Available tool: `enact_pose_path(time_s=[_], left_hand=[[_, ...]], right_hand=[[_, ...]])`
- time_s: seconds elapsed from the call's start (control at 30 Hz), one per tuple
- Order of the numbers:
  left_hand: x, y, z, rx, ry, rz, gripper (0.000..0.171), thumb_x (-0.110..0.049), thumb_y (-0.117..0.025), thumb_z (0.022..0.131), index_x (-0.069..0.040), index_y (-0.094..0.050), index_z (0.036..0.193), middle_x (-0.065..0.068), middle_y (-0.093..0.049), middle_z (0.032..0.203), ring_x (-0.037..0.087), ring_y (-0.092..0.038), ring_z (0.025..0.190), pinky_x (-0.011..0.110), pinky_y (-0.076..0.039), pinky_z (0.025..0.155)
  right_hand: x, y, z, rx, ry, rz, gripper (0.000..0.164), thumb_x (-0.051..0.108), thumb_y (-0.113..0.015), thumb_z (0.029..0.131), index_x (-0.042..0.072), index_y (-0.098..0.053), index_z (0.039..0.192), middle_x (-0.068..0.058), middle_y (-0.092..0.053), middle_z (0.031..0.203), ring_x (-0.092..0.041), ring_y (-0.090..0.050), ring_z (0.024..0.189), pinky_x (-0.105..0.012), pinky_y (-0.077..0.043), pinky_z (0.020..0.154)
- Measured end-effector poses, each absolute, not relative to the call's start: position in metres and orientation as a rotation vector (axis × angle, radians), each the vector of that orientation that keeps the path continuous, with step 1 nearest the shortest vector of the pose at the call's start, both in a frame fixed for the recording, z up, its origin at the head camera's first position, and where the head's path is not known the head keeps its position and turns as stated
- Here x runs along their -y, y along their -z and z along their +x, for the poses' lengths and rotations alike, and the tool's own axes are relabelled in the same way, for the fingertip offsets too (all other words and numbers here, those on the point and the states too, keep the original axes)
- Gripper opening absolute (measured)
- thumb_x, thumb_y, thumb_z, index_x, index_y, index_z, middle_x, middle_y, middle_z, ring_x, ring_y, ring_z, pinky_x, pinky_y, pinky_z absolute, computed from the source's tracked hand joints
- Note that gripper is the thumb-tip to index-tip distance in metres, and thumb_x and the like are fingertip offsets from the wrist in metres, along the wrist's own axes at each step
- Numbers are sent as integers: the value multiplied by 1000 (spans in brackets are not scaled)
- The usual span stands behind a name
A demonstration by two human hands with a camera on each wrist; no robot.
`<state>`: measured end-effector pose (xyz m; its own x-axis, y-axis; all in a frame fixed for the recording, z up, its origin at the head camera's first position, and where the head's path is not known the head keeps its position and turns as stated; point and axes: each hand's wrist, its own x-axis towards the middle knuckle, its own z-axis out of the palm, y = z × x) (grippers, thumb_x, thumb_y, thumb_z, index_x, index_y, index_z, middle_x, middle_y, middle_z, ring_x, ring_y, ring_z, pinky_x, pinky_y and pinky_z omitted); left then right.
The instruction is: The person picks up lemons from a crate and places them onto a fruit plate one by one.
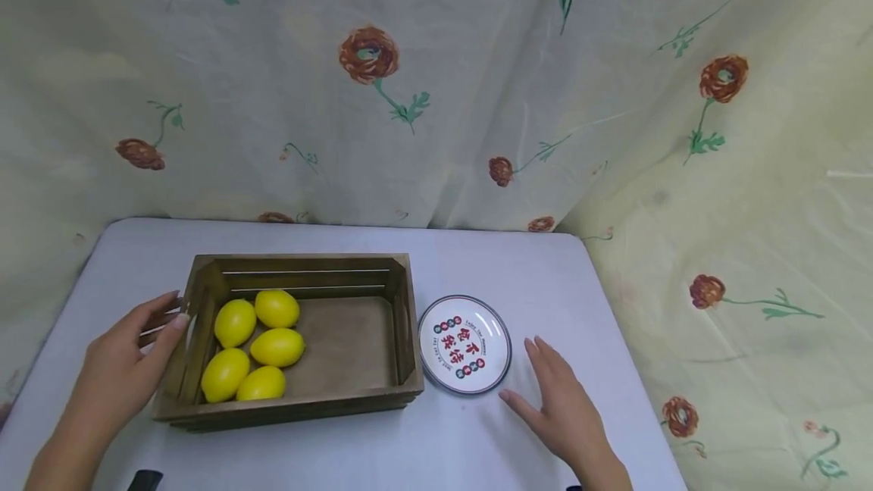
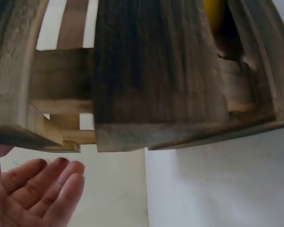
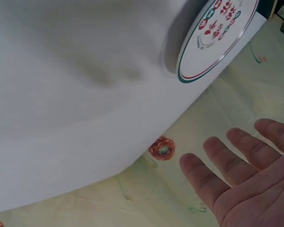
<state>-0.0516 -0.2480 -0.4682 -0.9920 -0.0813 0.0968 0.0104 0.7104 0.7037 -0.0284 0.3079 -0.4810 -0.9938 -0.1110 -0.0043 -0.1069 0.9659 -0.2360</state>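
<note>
On the left of the table stands a brown slatted wooden crate (image 1: 355, 332). Several yellow lemons (image 1: 276, 347) lie in its left half. My left hand (image 1: 126, 351) is at the crate's left end, thumb tip right at the rim; in the left wrist view its fingers (image 2: 61, 194) extend beside the slats (image 2: 156, 71). Right of the crate lies a round white plate (image 1: 491, 339) with red lettering and a dark rim. My right hand (image 1: 562, 404) hovers just right of that plate, fingers spread and holding nothing.
A white cloth covers the table (image 1: 539, 271), which has rounded far corners. Behind it and to the right hang pale floral curtains (image 1: 436, 97). The plate sits close against the crate's right end. A small black object (image 1: 145, 480) shows at the bottom left.
</note>
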Motion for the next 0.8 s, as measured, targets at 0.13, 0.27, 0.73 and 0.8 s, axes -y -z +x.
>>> enact_pose_path(time_s=[0.13,0.27,0.73,0.8], left_hand=[[243,464,-52,2765,1119,68,53,-31,-57,109,4,-50,149,30,-61,136,49,-65,111,48,-57,81],[238,461,-55,2819,1111,118,63,-36,-59,108,4,-41,154,33,-59,136,51,-64,110,55,-58,79],[222,453,-59,2937,1079,290,56,-25,-51,111,19,-41,145,41,-59,127,53,-66,100,57,-60,71],[218,453,-59,2918,1062,289,52,-21,-50,111,20,-43,142,42,-61,120,53,-67,97,58,-60,70]], right_hand=[[-298,472,-29,-3098,402,-197,103,50,-86,84,5,-34,162,-20,-44,160,-42,-45,143,-59,-43,110],[-289,460,-34,-3122,451,-249,116,49,-91,79,8,-26,165,-21,-46,158,-41,-49,140,-59,-46,106],[-239,402,-71,-2997,641,-561,125,46,-95,75,16,-17,168,-10,-47,158,-28,-60,130,-50,-56,93],[-230,392,-79,-2963,634,-660,124,47,-94,75,18,-18,168,-8,-47,158,-27,-60,131,-49,-56,94]])
